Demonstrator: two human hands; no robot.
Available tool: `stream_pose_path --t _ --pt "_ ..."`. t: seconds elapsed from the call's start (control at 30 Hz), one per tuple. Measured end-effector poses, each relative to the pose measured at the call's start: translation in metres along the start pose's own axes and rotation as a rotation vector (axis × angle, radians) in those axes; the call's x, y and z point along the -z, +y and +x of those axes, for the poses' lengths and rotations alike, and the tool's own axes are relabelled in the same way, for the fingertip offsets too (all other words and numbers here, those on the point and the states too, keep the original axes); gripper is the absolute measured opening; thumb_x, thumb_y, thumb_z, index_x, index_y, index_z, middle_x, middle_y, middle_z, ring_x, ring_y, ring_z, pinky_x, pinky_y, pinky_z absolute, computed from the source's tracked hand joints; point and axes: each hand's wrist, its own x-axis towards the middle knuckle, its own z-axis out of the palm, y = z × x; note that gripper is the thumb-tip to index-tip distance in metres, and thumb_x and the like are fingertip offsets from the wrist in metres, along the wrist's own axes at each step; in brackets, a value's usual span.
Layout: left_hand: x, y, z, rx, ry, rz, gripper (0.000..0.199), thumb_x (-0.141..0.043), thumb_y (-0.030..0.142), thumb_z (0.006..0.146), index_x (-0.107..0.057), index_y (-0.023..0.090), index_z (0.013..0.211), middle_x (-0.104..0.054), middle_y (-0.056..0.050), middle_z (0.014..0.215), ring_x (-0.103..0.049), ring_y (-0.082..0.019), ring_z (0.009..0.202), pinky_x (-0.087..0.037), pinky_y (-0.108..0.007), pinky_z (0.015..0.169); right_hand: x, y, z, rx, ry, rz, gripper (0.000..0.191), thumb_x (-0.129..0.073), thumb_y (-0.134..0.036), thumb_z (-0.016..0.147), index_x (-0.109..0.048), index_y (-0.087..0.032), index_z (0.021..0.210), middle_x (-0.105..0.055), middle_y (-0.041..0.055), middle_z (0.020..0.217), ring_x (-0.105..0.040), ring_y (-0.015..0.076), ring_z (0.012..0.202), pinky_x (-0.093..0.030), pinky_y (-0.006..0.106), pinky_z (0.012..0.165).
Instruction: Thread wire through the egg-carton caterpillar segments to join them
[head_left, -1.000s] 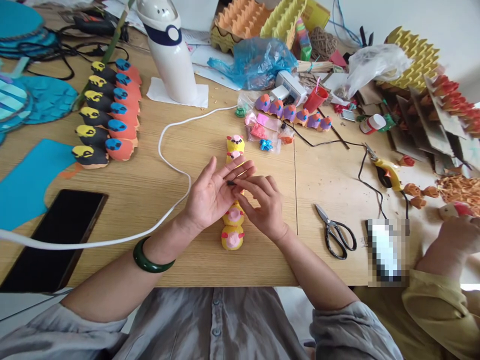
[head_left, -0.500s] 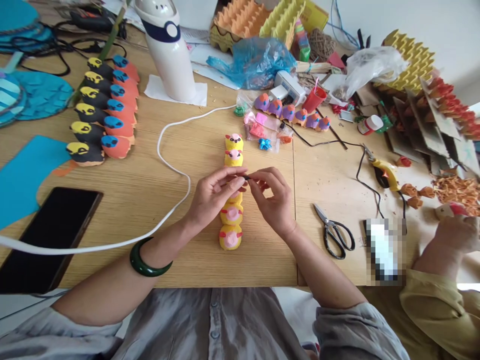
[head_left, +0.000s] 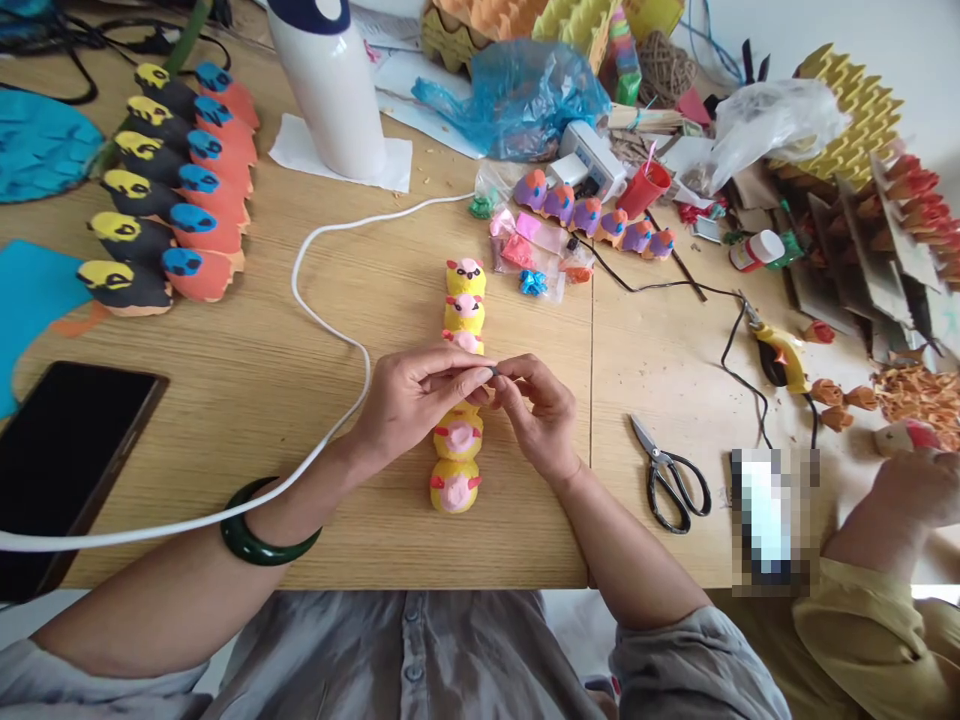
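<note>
Between the fingertips of both hands is a small black piece (head_left: 494, 371), perhaps modelling clay; its exact shape is too small to tell. My left hand (head_left: 420, 395) pinches it from the left, and my right hand (head_left: 538, 410) from the right. Below them on the table lies a row of yellow bumps (head_left: 454, 487) with pink faces and red ears, running away from me. The far faces carry black marks, while the nearest ones have none. My hands cover the middle of the row.
Black scissors (head_left: 667, 475) lie to the right, near a co-worker's hand (head_left: 911, 490). A white cable (head_left: 296, 290) crosses left of the row, by a dark phone (head_left: 75, 440). Bags of coloured clay (head_left: 525, 245), a white bottle (head_left: 330, 90) and painted egg-carton rows (head_left: 135, 225) stand farther back.
The view has shifted slightly. Both hands stay together over the row and still pinch the black piece, the left hand turned a little more palm-down. A third pink face now shows beyond them.
</note>
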Motion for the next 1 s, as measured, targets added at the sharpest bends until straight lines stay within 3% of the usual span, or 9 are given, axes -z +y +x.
stream_pose_path --t 0.2,0.37,0.5,0.6,0.73,0.87,1.0 --pt "-0.0007 -0.0029 0.0004 -0.100 -0.001 0.032 0.015 -0.079 0.027 0.091 -0.085 0.019 0.102 -0.081 -0.006 0.099 -0.078 -0.016 0.083 -0.067 -0.021 0.072 -0.0003 -0.0020 -0.0001 -0.072 0.001 0.116 0.022 -0.069 -0.044 0.100 -0.073 -0.023 0.093 -0.069 -0.0002 0.086 -0.064 0.0104 0.067 -0.059 0.026 0.063" --pt "-0.0015 -0.0027 0.0010 -0.089 0.023 0.022 0.013 -0.076 0.026 0.094 -0.083 0.018 0.100 -0.081 -0.004 0.097 -0.075 -0.010 0.067 -0.064 -0.018 0.066 -0.0034 -0.0032 0.0000 -0.142 0.015 0.185 0.023 -0.077 -0.048 0.094 -0.075 -0.024 0.094 -0.070 -0.0006 0.087 -0.065 0.0104 0.067 -0.062 0.024 0.061" --pt "0.0009 -0.0005 0.0022 -0.117 -0.017 0.062 0.017 -0.079 0.025 0.091 -0.084 0.019 0.106 -0.081 -0.005 0.097 -0.076 -0.014 0.079 -0.063 -0.019 0.069 -0.0050 -0.0051 0.0005 -0.201 0.020 0.187 0.035 -0.076 -0.058 0.091 -0.073 -0.023 0.090 -0.070 -0.0013 0.082 -0.063 0.0101 0.062 -0.062 0.025 0.059" --pt "0.0018 0.0001 0.0022 -0.131 -0.031 0.127 0.011 -0.077 0.023 0.091 -0.084 0.019 0.099 -0.081 -0.004 0.095 -0.071 -0.011 0.070 -0.059 -0.018 0.064 -0.0043 -0.0069 0.0008 -0.201 0.004 0.186 0.037 -0.074 -0.059 0.092 -0.072 -0.022 0.087 -0.069 -0.0019 0.078 -0.063 0.0099 0.061 -0.062 0.025 0.060" --pt "-0.0003 0.0013 0.0018 -0.057 0.025 0.073 0.013 -0.075 0.030 0.095 -0.082 0.019 0.097 -0.078 -0.003 0.087 -0.069 -0.011 0.061 -0.058 -0.022 0.061 -0.0021 -0.0065 0.0030 -0.191 0.102 0.186 0.033 -0.075 -0.054 0.094 -0.071 -0.022 0.084 -0.069 -0.0022 0.076 -0.063 0.0093 0.059 -0.058 0.025 0.058" --pt "-0.0007 0.0039 0.0039 0.095 0.098 -0.048 0.023 -0.077 0.039 0.093 -0.079 0.017 0.098 -0.074 0.000 0.071 -0.071 -0.013 0.061 -0.060 -0.024 0.065 -0.0014 -0.0032 0.0061 -0.307 0.146 0.245 0.040 -0.074 -0.062 0.091 -0.073 -0.022 0.086 -0.071 -0.0013 0.077 -0.061 0.0099 0.056 -0.057 0.027 0.058" --pt "-0.0002 0.0063 0.0057 0.183 0.135 -0.117 0.031 -0.079 0.046 0.092 -0.078 0.016 0.098 -0.079 -0.004 0.079 -0.074 -0.015 0.064 -0.063 -0.027 0.066 -0.0020 -0.0018 0.0065 -0.348 0.133 0.310 0.038 -0.074 -0.060 0.092 -0.075 -0.022 0.087 -0.071 -0.0015 0.077 -0.061 0.0094 0.056 -0.057 0.027 0.059"
